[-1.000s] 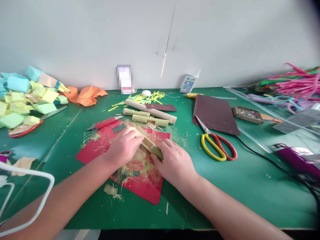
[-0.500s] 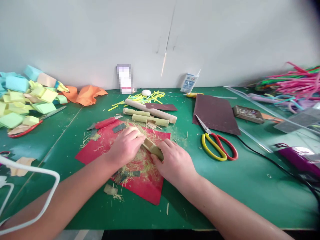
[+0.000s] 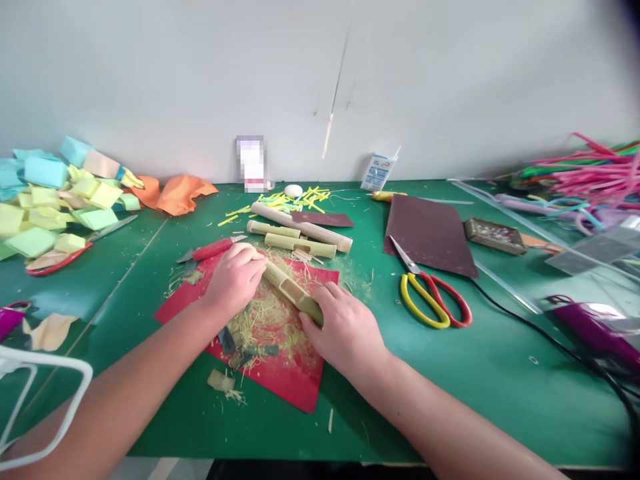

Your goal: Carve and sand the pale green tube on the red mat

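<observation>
A pale green bamboo tube with a rectangular opening cut in its side slants above a red sheet strewn with shavings. My right hand is closed round its near right end. At the far left end, my left hand has its fingers curled against the tube; whether a small scrap sits under them is hidden. Just beyond the left hand lies a red-handled knife. Dark scraps rest among the shavings.
Cut bamboo pieces lie behind the hands. Scissors and a dark brown sheet are to the right, near a black cord. Folded papers pile up at left; a white wire frame stands front left.
My left hand has slid left and away along the bamboo tube, uncovering more of its middle and the cut opening. The right hand keeps its hold. The view has shifted slightly.
</observation>
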Motion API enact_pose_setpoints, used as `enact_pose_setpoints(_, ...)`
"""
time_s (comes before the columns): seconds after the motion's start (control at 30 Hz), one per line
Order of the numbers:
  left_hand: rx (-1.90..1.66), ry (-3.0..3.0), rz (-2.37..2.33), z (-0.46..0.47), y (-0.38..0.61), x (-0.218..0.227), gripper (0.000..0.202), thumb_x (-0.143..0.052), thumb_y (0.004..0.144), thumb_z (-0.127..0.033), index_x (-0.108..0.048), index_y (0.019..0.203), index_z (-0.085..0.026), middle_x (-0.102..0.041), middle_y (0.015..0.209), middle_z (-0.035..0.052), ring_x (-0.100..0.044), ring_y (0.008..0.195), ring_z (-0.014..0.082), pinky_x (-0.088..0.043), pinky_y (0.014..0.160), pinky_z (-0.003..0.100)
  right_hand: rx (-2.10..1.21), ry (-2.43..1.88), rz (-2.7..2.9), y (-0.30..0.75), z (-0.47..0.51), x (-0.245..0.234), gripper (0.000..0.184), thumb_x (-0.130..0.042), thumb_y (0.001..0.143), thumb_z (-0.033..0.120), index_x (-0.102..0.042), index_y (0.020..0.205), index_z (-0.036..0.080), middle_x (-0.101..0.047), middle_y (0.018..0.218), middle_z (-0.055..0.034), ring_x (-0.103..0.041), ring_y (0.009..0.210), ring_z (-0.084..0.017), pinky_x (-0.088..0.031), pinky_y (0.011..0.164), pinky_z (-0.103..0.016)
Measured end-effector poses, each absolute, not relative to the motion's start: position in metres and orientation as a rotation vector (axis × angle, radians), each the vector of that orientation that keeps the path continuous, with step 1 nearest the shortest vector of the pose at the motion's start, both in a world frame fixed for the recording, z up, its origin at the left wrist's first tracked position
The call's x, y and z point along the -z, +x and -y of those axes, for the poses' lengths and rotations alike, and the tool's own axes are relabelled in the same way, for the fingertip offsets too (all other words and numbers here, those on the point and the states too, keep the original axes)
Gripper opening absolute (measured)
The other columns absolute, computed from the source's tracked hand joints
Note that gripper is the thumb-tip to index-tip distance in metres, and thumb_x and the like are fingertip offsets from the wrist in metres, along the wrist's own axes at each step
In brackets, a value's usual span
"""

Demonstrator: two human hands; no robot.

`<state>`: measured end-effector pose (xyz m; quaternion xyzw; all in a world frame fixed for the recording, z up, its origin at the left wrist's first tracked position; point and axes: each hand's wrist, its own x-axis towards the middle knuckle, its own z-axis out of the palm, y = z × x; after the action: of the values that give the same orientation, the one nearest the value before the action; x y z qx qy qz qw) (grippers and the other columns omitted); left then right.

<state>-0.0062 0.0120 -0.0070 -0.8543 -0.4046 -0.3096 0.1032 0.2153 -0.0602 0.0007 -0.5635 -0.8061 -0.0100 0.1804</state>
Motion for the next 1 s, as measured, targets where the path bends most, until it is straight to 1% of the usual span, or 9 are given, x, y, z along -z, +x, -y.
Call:
enact_pose_setpoints(0.13, 0.974, -2.473, 1.172, -0.011, -0.007, 0.006, 0.018, -0.051, 0.09, -0.018, -0.067, 0.097, -0.018, -0.067, 0.094, 0.0059, -0.053, 0.096, 0.021, -0.046, 0.089, 0.041, 0.023, -1.614, 2.275, 0.216, 0.059, 0.0, 0.011, -0.057, 0.078, 0.03, -0.053, 0.077, 0.02, -0.058, 0.08, -0.0027, -0.053, 0.074, -0.017, -0.037, 0.062, -0.029)
enact_pose_setpoints(0.23, 0.978, -2.559, 1.137, -0.011, -0.004, 0.004, 0.018, -0.053, 0.09, -0.02, -0.066, 0.101, -0.018, -0.067, 0.097, 0.0061, -0.054, 0.096, 0.0203, -0.047, 0.088, 0.04, 0.019, -1.61, 2.275, 0.217, 0.058, 0.001, 0.011, -0.056, 0.078, 0.03, -0.053, 0.077, 0.02, -0.058, 0.08, -0.0027, -0.053, 0.075, -0.017, -0.037, 0.062, -0.029)
enact_pose_setpoints(0.43, 0.982, -2.659, 1.126, 0.0, 0.012, 0.005, 0.018, -0.049, 0.091, -0.018, -0.067, 0.096, -0.017, -0.066, 0.09, 0.0068, -0.055, 0.089, 0.0187, -0.049, 0.08, 0.037, 0.018, -1.595, 2.261, 0.216, 0.057, 0.001, 0.01, -0.057, 0.078, 0.029, -0.053, 0.075, 0.02, -0.058, 0.079, -0.0027, -0.053, 0.074, -0.017, -0.037, 0.063, -0.029)
enact_pose_setpoints(0.53, 0.974, -2.706, 1.079, 0.0, 0.013, 0.004, 0.018, -0.05, 0.091, -0.018, -0.067, 0.095, -0.017, -0.066, 0.09, 0.0061, -0.055, 0.09, 0.0182, -0.049, 0.081, 0.036, 0.012, -1.583, 2.253, 0.216, 0.057, 0.001, 0.01, -0.057, 0.078, 0.029, -0.052, 0.074, 0.021, -0.057, 0.078, -0.0024, -0.053, 0.073, -0.017, -0.036, 0.062, -0.029)
enact_pose_setpoints(0.63, 0.976, -2.633, 1.143, -0.004, 0.01, 0.004, 0.018, -0.05, 0.091, -0.019, -0.067, 0.092, -0.017, -0.065, 0.087, 0.0064, -0.055, 0.089, 0.019, -0.048, 0.081, 0.037, 0.015, -1.584, 2.253, 0.217, 0.057, 0.001, 0.011, -0.057, 0.078, 0.03, -0.052, 0.074, 0.021, -0.057, 0.078, -0.0023, -0.052, 0.072, -0.017, -0.036, 0.061, -0.029)
enact_pose_setpoints(0.8, 0.937, -2.707, 1.084, -0.004, 0.01, 0.004, 0.017, -0.049, 0.091, -0.017, -0.066, 0.093, -0.016, -0.065, 0.089, 0.0063, -0.054, 0.093, 0.0193, -0.047, 0.083, 0.036, 0.013, -1.592, 2.274, 0.217, 0.057, 0.001, 0.012, -0.059, 0.076, 0.029, -0.052, 0.075, 0.02, -0.057, 0.079, -0.0023, -0.053, 0.074, -0.017, -0.037, 0.063, -0.029)
enact_pose_setpoints(0.9, 0.95, -2.669, 1.106, -0.003, 0.012, 0.004, 0.017, -0.049, 0.091, -0.017, -0.066, 0.091, -0.016, -0.064, 0.086, 0.0064, -0.054, 0.09, 0.0194, -0.047, 0.083, 0.037, 0.003, -1.606, 2.261, 0.216, 0.057, 0.001, 0.012, -0.059, 0.077, 0.03, -0.052, 0.075, 0.02, -0.057, 0.078, -0.002, -0.053, 0.074, -0.017, -0.037, 0.063, -0.029)
enact_pose_setpoints(1.0, 0.956, -2.69, 1.078, -0.003, 0.013, 0.004, 0.017, -0.049, 0.09, -0.015, -0.066, 0.09, -0.016, -0.064, 0.088, 0.0062, -0.053, 0.092, 0.0194, -0.047, 0.084, 0.036, -0.008, -1.604, 2.26, 0.216, 0.057, 0.001, 0.013, -0.06, 0.076, 0.03, -0.051, 0.075, 0.02, -0.057, 0.079, -0.002, -0.053, 0.075, -0.017, -0.037, 0.063, -0.029)
